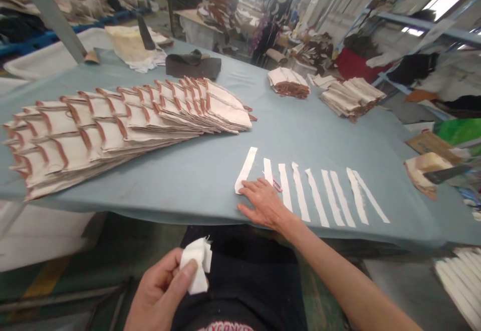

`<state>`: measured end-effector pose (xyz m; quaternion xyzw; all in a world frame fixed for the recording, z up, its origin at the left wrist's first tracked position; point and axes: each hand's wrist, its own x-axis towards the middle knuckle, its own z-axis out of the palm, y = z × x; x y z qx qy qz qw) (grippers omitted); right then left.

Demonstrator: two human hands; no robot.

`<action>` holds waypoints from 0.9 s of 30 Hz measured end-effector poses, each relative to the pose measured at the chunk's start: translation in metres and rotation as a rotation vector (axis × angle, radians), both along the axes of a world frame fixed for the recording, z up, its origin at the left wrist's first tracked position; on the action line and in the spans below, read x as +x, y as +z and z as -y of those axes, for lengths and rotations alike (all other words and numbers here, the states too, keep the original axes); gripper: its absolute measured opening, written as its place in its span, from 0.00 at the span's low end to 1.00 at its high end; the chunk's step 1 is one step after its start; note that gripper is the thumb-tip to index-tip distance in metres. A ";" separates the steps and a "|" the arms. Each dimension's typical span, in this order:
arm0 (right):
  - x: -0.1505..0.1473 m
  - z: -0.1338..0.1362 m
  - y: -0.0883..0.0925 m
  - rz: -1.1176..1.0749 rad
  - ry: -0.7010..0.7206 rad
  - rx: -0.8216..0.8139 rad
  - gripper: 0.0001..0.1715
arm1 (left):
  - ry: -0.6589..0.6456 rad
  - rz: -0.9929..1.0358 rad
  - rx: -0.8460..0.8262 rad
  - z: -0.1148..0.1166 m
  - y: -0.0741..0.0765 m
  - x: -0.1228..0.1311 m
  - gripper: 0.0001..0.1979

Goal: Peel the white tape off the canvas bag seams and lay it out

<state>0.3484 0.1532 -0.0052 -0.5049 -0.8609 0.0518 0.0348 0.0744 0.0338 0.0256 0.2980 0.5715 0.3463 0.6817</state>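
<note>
Between the thumb and fingers of my left hand [160,286], a small folded bundle of white fabric strips [196,268] is pinched in front of my body, below the table edge. My right hand [263,203] reaches over the table with fingers spread, its fingertips at the lower end of a white fabric strip [247,168]. Beside that hand lies a small pink tool [277,185], partly hidden by it. Several more white strips lie apart in a row to the right, among them a wavy fabric strip [317,198] and a slanted fabric strip [372,197].
Long overlapping stacks of cream fabric pieces with brown edges [124,115] fill the table's left side. At the back lie a dark folded cloth [193,64] and smaller fabric stacks [288,81]. A dark blade-like object [447,173] rests on a yellowish block [424,166] at right.
</note>
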 end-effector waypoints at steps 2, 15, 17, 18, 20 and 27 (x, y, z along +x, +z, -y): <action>-0.004 0.006 0.003 0.029 0.016 0.002 0.23 | -0.003 -0.006 0.050 -0.002 0.002 0.002 0.27; -0.001 0.018 0.004 0.015 0.051 0.026 0.15 | -0.048 -0.131 0.320 -0.007 -0.020 0.002 0.22; 0.000 0.020 0.000 -0.013 0.036 0.035 0.14 | -0.036 -0.131 0.330 -0.005 -0.024 0.001 0.21; 0.000 0.021 -0.002 -0.027 0.035 0.039 0.13 | -0.027 -0.121 0.330 -0.006 -0.024 0.002 0.21; 0.002 0.022 -0.005 -0.054 0.044 0.047 0.14 | 0.001 -0.085 0.321 -0.008 -0.022 0.006 0.20; 0.012 0.026 -0.015 -0.172 0.062 0.062 0.16 | 0.140 0.082 0.293 -0.054 -0.008 0.041 0.20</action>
